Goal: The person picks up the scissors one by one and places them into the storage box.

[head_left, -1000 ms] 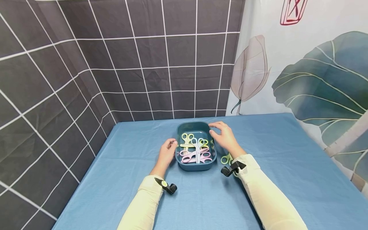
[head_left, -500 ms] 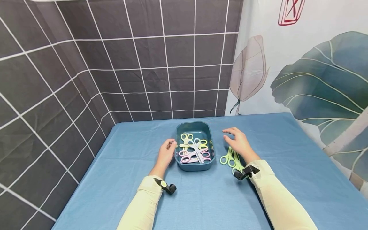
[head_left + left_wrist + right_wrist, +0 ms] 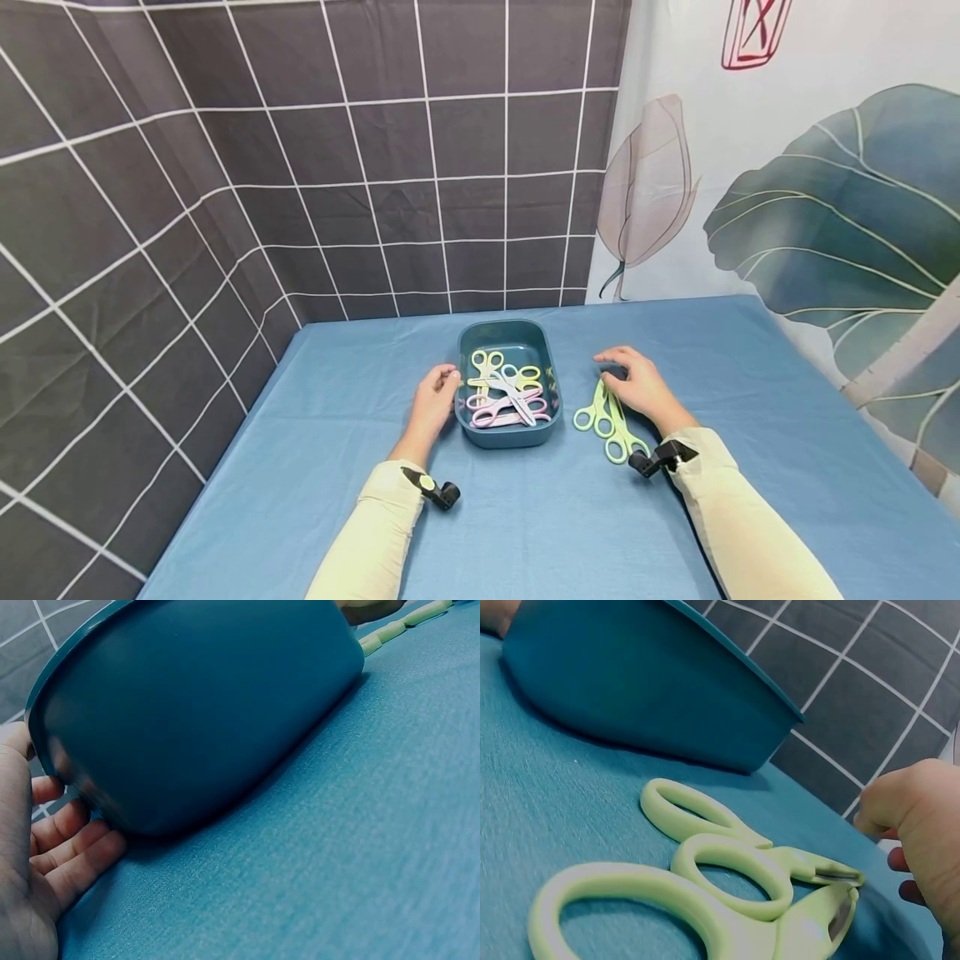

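Note:
A dark teal bin [image 3: 510, 438] stands on the table and holds several children's scissors. White-and-blue scissors [image 3: 517, 402] lie slanted on top, over pink scissors [image 3: 491, 414] and yellow scissors [image 3: 528, 373]. My left hand [image 3: 429, 408] touches the bin's left side. In the left wrist view its thumb meets the rim, and its fingers [image 3: 86, 862] rest against the outer wall, loosely bent. My right hand [image 3: 640, 385] hovers at the far ends of two overlapping pairs of light green scissors [image 3: 619, 429], holding nothing. In the right wrist view their loops point away from that hand.
A blue cloth [image 3: 525, 525] covers the table. Dark tiled-pattern fabric [image 3: 390, 208] hangs behind and on the left, and a white leaf-print curtain [image 3: 660, 183] hangs at the back right. A camera sits on each wrist.
My right hand has moved from the bin's right rim rightwards to the green scissors, uncovering them. The white-and-blue scissors in the bin have turned from upright in view to slanted. The left hand stays.

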Tool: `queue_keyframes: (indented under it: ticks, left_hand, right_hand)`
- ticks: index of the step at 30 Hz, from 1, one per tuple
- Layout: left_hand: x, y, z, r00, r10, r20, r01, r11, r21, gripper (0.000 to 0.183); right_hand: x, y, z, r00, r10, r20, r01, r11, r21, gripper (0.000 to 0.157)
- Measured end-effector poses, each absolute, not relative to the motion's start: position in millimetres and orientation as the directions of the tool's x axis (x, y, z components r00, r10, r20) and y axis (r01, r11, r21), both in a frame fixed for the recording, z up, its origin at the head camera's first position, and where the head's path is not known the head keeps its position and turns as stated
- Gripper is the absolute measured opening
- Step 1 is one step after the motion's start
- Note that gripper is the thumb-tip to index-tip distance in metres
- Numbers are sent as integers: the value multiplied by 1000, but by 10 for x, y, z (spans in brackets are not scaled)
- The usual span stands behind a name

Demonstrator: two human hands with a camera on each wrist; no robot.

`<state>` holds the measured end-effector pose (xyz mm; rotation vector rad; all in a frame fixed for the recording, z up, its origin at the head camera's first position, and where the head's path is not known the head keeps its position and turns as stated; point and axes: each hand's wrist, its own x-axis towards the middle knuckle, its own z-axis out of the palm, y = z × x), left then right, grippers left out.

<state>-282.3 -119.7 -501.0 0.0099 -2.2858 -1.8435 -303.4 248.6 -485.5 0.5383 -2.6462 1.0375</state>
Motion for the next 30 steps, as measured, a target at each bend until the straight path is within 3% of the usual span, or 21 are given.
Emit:
queue_keyframes:
  ticks: [13, 30]
  left_hand:
    - [-2820, -1193, -5012, -979, -131, 156, 124, 224, 967, 29]
    - [-2821, -1194, -5020, -978, -134, 162, 127, 235, 964, 31]
  right_hand:
    - [-3045, 2512, -4913, -840, -481, 252, -528, 615, -586, 48]
    - [-3017, 2468, -4908, -842, -502, 196, -512, 632, -582, 27]
